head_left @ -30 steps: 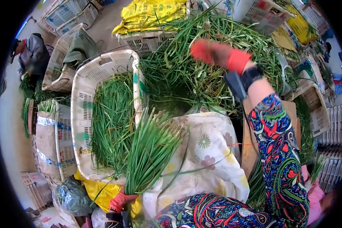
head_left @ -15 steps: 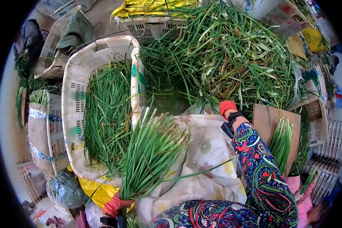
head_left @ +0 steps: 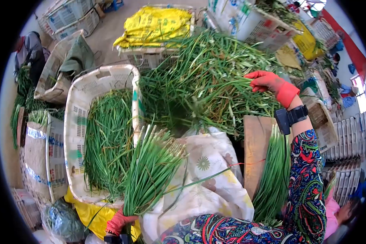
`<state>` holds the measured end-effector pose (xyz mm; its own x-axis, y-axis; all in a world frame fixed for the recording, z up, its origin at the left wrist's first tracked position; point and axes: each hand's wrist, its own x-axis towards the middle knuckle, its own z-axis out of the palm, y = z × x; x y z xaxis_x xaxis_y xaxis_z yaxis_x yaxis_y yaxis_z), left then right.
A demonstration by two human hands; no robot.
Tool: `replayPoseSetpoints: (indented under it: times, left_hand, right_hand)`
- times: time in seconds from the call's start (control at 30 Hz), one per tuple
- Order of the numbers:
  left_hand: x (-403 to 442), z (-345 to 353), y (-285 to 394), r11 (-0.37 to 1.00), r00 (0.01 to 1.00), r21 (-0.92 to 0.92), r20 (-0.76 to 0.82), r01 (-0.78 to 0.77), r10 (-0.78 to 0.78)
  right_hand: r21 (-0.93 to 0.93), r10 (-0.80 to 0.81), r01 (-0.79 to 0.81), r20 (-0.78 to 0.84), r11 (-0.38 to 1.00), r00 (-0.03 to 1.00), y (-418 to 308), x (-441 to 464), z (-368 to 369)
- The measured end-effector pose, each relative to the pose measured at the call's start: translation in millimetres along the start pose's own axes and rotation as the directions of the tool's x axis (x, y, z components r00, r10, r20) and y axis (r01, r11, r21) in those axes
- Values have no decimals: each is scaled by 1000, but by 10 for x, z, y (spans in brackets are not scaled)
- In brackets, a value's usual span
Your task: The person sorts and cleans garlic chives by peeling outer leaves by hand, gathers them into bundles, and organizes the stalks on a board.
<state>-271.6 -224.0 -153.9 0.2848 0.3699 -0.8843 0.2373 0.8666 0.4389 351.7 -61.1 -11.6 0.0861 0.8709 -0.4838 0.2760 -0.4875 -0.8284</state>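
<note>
"Head view: where are the hands?"

"At seven o'clock, the red-gloved left hand (head_left: pixel 120 221) is closed around the leafy end of a green bundle (head_left: pixel 152 171), beside the white crate (head_left: pixel 71 150)."

"And the right?"

"At two o'clock, the red-gloved right hand (head_left: pixel 271 84) seems to pinch thin leaves (head_left: pixel 240 81) over the loose heap (head_left: pixel 227 61); its fingertips are partly hidden."

**Bright Scene Being Bent by a Wide Lens**

The work area is being lit brightly and diffusely, with soft shadows being cast. Glare is being produced at a pale opening (head_left: pixel 359 92) on the far right. Faint highlights are being reflected by the clear plastic bag (head_left: pixel 64 221). Outer crates (head_left: pixel 345 140) are being curved by distortion, corners are being blacked out, and the hollow in the green pile (head_left: pixel 232 69) is being rendered dark and soft.
</note>
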Motion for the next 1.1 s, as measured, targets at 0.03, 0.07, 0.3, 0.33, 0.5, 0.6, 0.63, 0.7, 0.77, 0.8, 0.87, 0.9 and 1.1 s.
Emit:
replayPoseSetpoints:
  times: [0.03,0.07,0.3,0.33,0.5,0.6,0.63,0.7,0.77,0.8,0.87,0.9,1.1]
  left_hand:
    - [27,-32,-29,999,999,27,29,-20,20]
    - [35,-22,-25,997,997,45,46,-64,62]
    - [72,-82,-110,974,982,136,79,-183,173]
    - [57,-73,-115,970,978,130,73,-205,197]
    - [66,-94,-129,969,981,152,52,-193,188]
    - [45,-64,-143,957,968,150,69,-249,241]
    - [45,-61,-149,954,966,155,67,-257,249]
    - [44,-50,-158,949,963,165,63,-268,261]
    - [-7,2,-119,961,971,144,38,-238,235]
    - [-26,19,-103,966,975,133,27,-223,221]
    - [6,-16,-114,968,975,122,37,-221,218]
    - [31,-41,-125,969,976,116,42,-219,216]
    - [24,-49,-102,961,976,168,63,-218,211]
  right_hand:
    - [30,-11,11,-12,999,1000,-83,-158,-15]
    - [60,-21,23,-23,998,1000,-142,-307,-43]
    - [122,-132,146,-121,982,984,-288,-1325,-218]
    - [144,-141,156,-107,977,984,-299,-1462,-223]
    - [183,-166,188,-132,965,977,-311,-1847,-221]
    - [109,-137,172,-267,979,954,-323,-1846,-160]
    - [109,-158,206,-343,972,926,-317,-1819,-103]
    - [78,-164,200,-333,977,929,-228,-1703,-157]
    - [18,-159,175,-338,984,928,-215,-1633,-123]
    - [2,-166,177,-336,984,927,-221,-1618,-80]
    - [-29,-182,183,-332,983,925,-207,-1587,-21]
    - [-23,-200,205,-338,979,920,-180,-1553,-19]
    - [45,-236,257,-273,965,933,-88,-1458,6]
